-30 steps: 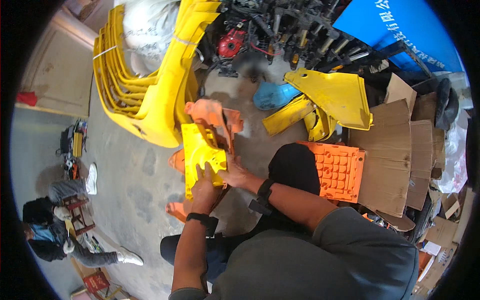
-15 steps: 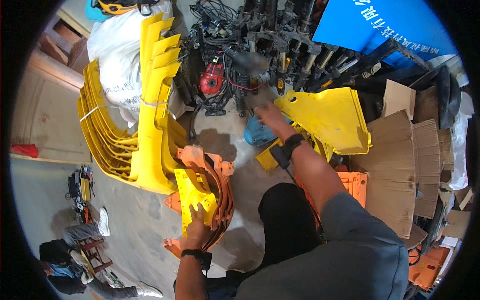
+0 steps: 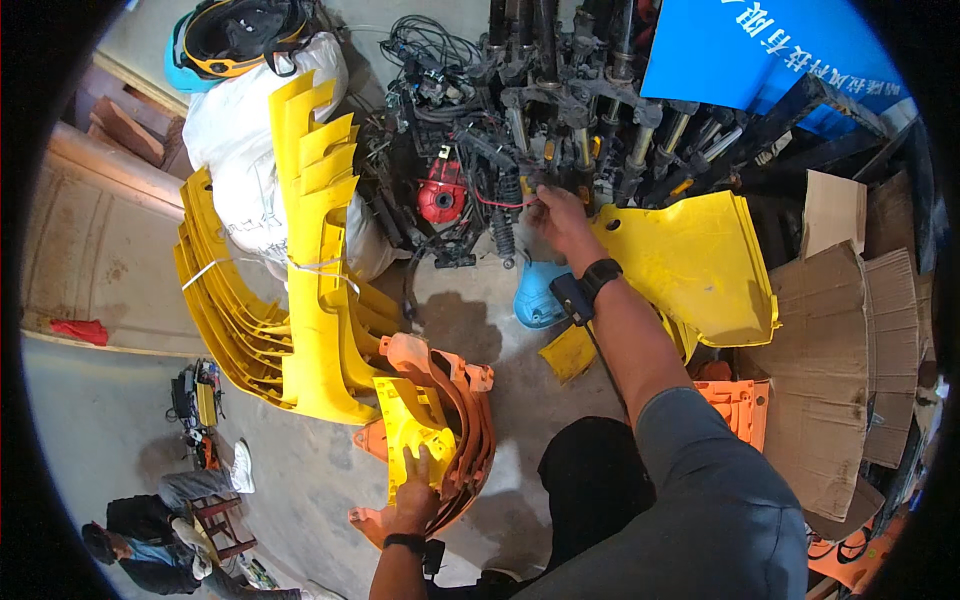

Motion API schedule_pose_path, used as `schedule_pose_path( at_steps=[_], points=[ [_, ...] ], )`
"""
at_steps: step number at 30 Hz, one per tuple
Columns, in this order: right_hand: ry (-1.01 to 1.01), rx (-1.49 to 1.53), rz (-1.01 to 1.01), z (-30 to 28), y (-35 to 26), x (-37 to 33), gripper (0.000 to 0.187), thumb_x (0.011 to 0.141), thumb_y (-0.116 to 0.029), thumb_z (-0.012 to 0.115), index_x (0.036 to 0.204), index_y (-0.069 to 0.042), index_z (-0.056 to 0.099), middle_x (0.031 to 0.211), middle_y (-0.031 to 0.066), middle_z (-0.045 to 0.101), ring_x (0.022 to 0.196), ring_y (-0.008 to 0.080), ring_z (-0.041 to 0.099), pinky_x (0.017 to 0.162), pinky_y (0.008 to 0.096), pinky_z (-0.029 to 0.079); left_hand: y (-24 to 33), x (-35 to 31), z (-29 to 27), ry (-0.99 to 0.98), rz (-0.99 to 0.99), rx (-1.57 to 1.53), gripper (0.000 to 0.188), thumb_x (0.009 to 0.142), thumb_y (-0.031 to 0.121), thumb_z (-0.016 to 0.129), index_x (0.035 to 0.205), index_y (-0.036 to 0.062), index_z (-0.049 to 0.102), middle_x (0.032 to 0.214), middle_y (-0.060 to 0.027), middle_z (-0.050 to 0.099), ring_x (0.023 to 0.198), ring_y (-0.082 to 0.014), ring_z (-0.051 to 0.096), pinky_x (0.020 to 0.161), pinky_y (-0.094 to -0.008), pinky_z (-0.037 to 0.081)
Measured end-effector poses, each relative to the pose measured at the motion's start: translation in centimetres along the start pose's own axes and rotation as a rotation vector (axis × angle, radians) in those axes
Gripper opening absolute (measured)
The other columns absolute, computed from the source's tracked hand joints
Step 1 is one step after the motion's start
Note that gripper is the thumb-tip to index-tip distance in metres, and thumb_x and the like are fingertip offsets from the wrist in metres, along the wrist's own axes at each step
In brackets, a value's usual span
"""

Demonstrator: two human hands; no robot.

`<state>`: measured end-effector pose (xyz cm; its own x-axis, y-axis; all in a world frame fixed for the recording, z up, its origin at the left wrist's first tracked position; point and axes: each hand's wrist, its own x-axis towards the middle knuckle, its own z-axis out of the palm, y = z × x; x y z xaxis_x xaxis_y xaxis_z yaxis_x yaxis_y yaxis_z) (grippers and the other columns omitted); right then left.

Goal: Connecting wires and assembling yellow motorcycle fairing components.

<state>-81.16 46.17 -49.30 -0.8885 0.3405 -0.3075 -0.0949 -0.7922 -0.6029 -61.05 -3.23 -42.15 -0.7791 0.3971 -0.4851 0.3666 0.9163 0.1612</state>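
Observation:
My left hand [image 3: 412, 502] grips the lower end of a small yellow plastic panel [image 3: 408, 408], its fingers laid along the face. The panel lies against a stack of curved orange plastic panels [image 3: 468, 440]. My right hand [image 3: 562, 228] is stretched out ahead, by the black fork legs and a red cable [image 3: 497, 203]. Its fingers are pinched together; what they hold, if anything, cannot be made out. Below that hand lies a light-blue plastic part [image 3: 540, 297], and a large yellow panel [image 3: 690, 260] is right of it.
A tied stack of tall yellow panels [image 3: 315, 300] stands left, before a white sack [image 3: 235, 140] with a helmet [image 3: 240, 40]. Black fork legs [image 3: 590, 110] and a red round part [image 3: 441, 192] lie ahead. Cardboard [image 3: 810, 370] leans right. A person [image 3: 150, 535] sits lower left.
My right hand has moved farther ahead and its fingers have drawn together. The view has shifted, so the scene sits lower and more to the right. My left hand stays on the yellow panel.

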Motion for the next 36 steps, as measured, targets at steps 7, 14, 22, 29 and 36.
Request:
schedule_pose_path(
  at_steps=[7, 14, 22, 29, 36],
  points=[
    [-0.017, -0.063, -0.093, 4.5, -0.4, -4.7, 0.012, 0.088, -0.009, 0.056, 0.099, -0.007, 0.058, 0.086, 0.005, 0.061, 0.067, 0.0138, 0.057, 0.057, 0.03, 0.05, 0.2, -0.3, 0.1, 0.017, -0.026, 0.014, 0.085, 0.078, 0.029, 0.067, 0.145, 0.0118, 0.018, 0.147, -0.0286, 0.012, 0.089, -0.0448, 0.06, 0.075, -0.0449, 0.051],
    [0.056, -0.336, -0.094, 8.6, 5.3, -11.4, 0.031, 0.089, -0.021, 0.058, 0.116, -0.006, 0.054, 0.101, 0.0083, 0.061, 0.087, 0.0186, 0.059, 0.076, 0.0341, 0.048, 0.8, -0.1, 0.1, -0.036, -0.107, 0.033, 0.086, 0.079, 0.035, 0.064, 0.146, 0.0122, 0.017, 0.148, -0.0282, 0.011, 0.09, -0.0438, 0.06, 0.074, -0.0435, 0.052],
    [-0.103, -1.43, -0.644, 7.0, 6.6, -13.1, 0.031, 0.086, -0.02, 0.057, 0.113, -0.005, 0.053, 0.116, 0.0239, 0.052, 0.103, 0.0408, 0.052, 0.083, 0.045, 0.046, 2.2, -0.2, -0.1, -0.073, -0.163, 0.027, 0.086, 0.079, 0.044, 0.06, 0.146, 0.0131, 0.017, 0.148, -0.0273, 0.011, 0.089, -0.0433, 0.061, 0.074, -0.0429, 0.052],
    [-0.165, -1.309, -0.295, 7.3, 7.1, -12.2, 0.032, 0.088, -0.025, 0.052, 0.11, -0.003, 0.057, 0.106, 0.0199, 0.062, 0.098, 0.0378, 0.058, 0.085, 0.044, 0.046, 2.5, -0.7, 0.7, 0.01, -0.132, 0.045, 0.087, 0.079, 0.049, 0.058, 0.145, 0.0099, 0.016, 0.148, -0.027, 0.01, 0.085, -0.0438, 0.062, 0.072, -0.0436, 0.052],
    [-0.335, -1.537, -0.169, 7.5, 6.2, -12.9, 0.033, 0.088, -0.025, 0.052, 0.11, -0.002, 0.058, 0.105, 0.02, 0.061, 0.101, 0.037, 0.057, 0.087, 0.0437, 0.045, 2.6, -0.8, 0.7, -0.022, -0.173, 0.046, 0.088, 0.078, 0.047, 0.06, 0.145, 0.0085, 0.017, 0.147, -0.0289, 0.011, 0.084, -0.0445, 0.062, 0.071, -0.0437, 0.052]
  ],
)
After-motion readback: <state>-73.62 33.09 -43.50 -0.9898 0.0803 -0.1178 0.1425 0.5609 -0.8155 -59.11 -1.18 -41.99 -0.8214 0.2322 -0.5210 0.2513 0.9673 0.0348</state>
